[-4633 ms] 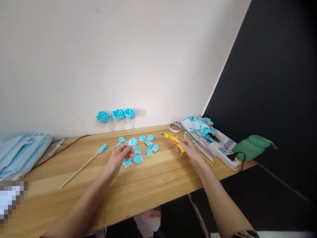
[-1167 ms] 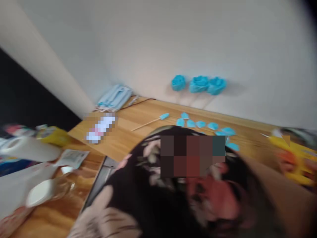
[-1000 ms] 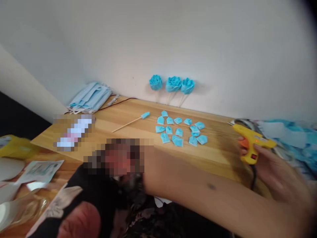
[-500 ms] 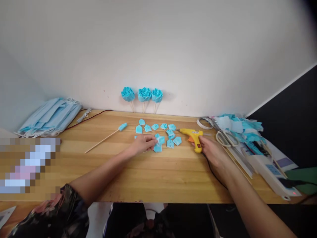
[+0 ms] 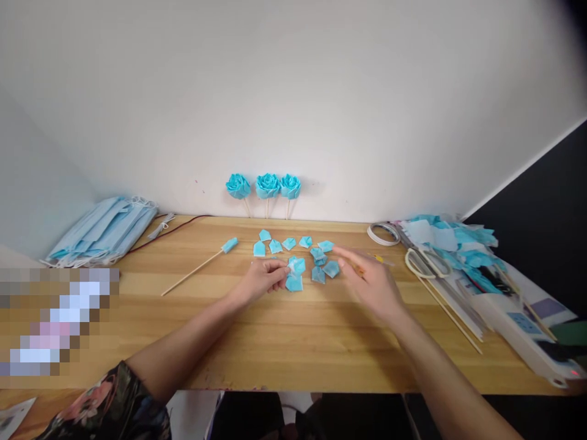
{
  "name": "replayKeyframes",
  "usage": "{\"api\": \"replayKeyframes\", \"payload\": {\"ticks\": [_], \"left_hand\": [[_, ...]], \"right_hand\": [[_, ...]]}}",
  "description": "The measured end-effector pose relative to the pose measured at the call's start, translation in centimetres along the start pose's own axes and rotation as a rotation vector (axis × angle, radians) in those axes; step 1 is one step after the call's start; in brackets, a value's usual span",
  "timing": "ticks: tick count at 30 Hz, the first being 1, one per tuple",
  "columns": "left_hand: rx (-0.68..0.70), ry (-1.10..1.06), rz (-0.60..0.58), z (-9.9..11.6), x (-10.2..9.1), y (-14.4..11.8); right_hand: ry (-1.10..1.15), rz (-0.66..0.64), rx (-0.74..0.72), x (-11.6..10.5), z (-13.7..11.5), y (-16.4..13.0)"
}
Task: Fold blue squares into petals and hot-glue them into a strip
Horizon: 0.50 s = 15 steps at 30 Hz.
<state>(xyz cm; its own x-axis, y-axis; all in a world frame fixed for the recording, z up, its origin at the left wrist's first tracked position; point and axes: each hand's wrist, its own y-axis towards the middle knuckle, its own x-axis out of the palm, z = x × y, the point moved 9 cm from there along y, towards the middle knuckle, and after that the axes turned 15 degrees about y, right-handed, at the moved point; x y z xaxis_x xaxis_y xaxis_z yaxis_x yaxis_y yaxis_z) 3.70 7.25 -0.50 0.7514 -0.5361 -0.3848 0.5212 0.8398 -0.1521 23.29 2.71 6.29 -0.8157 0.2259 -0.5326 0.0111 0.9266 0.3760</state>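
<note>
My left hand rests on the wooden table and pinches a small folded blue petal at its fingertips. Several more blue petals lie scattered just beyond it. My right hand hovers to the right of the petals with its fingers spread and nothing in them. Behind it only a sliver of the yellow glue gun shows; the rest is hidden. A thin wooden stick with a blue bud lies left of the petals.
Three finished blue roses lean against the wall. A stack of blue face masks lies far left. At the right are a tape roll, scissors, blue scraps, skewers and a power strip.
The view swung left over my shoulder, then back to the table. My right hand has let go of the glue gun and opened toward the petals. My left hand stays at the petals.
</note>
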Motion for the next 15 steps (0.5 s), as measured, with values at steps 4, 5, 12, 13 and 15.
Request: {"api": "replayKeyframes", "payload": {"ticks": [4,5,12,13,15], "left_hand": [[0.003,-0.025,0.043,0.1,-0.4,0.0],[-0.001,-0.030,0.057,0.0,-0.6,0.0],[0.004,-0.028,0.129,-0.5,-1.4,0.2],[0.002,-0.024,0.133,-0.4,-1.4,0.1],[-0.009,-0.022,0.134,-0.3,-1.5,0.0]], "right_hand": [[-0.215,0.070,0.046,-2.5,2.4,3.5],[-0.270,0.044,0.037,-2.7,3.0,4.0],[-0.454,-0.089,0.098,-4.4,7.4,2.6],[-0.451,-0.104,0.119,-4.8,8.0,2.0],[-0.454,-0.173,0.147,-5.2,8.9,0.9]]}}
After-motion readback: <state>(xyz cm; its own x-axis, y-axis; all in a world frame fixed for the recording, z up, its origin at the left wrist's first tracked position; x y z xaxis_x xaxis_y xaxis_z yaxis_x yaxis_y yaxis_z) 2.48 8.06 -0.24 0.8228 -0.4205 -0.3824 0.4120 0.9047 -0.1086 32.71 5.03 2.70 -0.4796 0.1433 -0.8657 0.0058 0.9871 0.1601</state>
